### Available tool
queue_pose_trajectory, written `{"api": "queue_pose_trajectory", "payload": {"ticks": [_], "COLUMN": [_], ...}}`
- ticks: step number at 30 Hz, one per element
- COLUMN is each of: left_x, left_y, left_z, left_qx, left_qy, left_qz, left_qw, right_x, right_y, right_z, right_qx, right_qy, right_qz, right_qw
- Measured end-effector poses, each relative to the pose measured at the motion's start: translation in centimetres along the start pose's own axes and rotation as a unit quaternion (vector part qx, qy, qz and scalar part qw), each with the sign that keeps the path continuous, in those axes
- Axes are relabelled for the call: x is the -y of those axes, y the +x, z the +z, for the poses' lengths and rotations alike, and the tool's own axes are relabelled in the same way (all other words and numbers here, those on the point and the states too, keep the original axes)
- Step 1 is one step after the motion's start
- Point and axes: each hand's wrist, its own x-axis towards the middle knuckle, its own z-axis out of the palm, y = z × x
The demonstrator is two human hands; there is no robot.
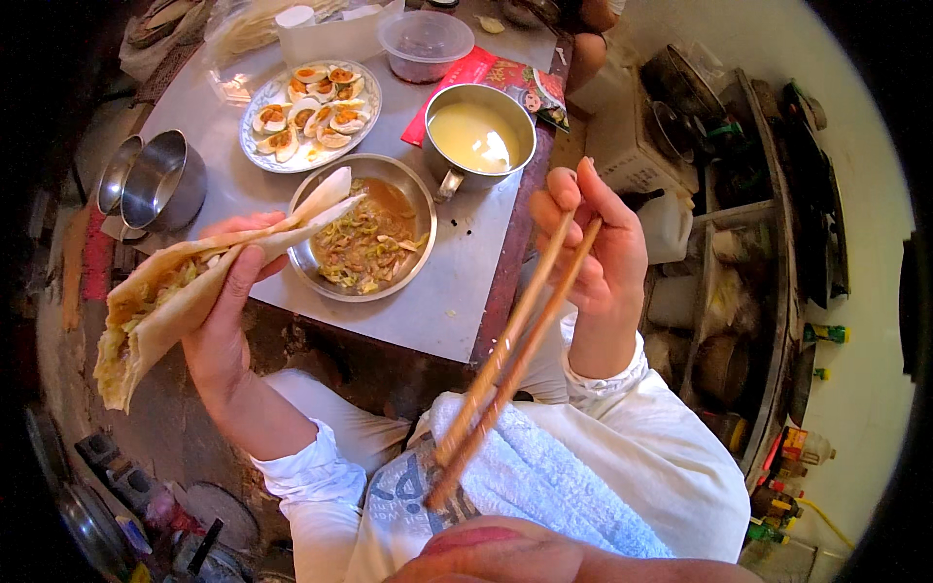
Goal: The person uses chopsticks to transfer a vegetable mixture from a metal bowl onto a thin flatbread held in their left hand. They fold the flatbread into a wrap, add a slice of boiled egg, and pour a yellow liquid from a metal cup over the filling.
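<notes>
My left hand (225, 291) is closed round a folded flatbread (185, 291) with a shredded vegetable filling showing along its open edge. Its far end reaches over a metal dish (428, 243) of stewed cabbage in brown sauce. In my right hand (603, 253) is a pair of wooden chopsticks (515, 360), raised to the right of the table with the tips slanting down toward my body. Nothing is pinched between the tips. A metal mug (481, 136) of pale yellow liquid stands beyond the dish, and a patterned plate (255, 146) of halved salted eggs sits behind it.
Two steel bowls (163, 180) stand at the table's left edge. Toward the back are a clear plastic tub (426, 44) and a red food packet (530, 89). A blue towel (544, 476) lies across my lap. Cluttered shelves (739, 223) line the right wall. Another person's limb (586, 58) shows behind the table.
</notes>
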Motion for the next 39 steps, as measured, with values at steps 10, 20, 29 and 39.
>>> {"api": "queue_pose_trajectory", "payload": {"ticks": [10, 20, 29, 39], "left_x": [0.2, -0.3, -0.5, -0.5], "left_y": [-0.2, -0.5, -0.7, -1.0], "left_z": [0.0, 0.1, 0.3, -0.6], "left_qx": [0.003, -0.011, -0.020, 0.012], "left_qy": [0.003, -0.015, -0.029, -0.011], "left_qz": [0.010, 0.020, 0.032, 0.019], "left_qw": [1.000, 1.000, 0.999, 1.000], "right_x": [-3.5, -0.1, -4.3, -3.3], "right_y": [-1.8, -0.4, 3.7, 2.9], "right_z": [4.4, -11.1, -9.8, -11.1], "right_qx": [0.039, -0.249, -0.327, -0.312], "right_qy": [0.018, -0.043, -0.152, -0.105], "right_qz": [0.065, -0.014, 0.049, 0.043], "right_qw": [0.997, 0.967, 0.931, 0.943]}}
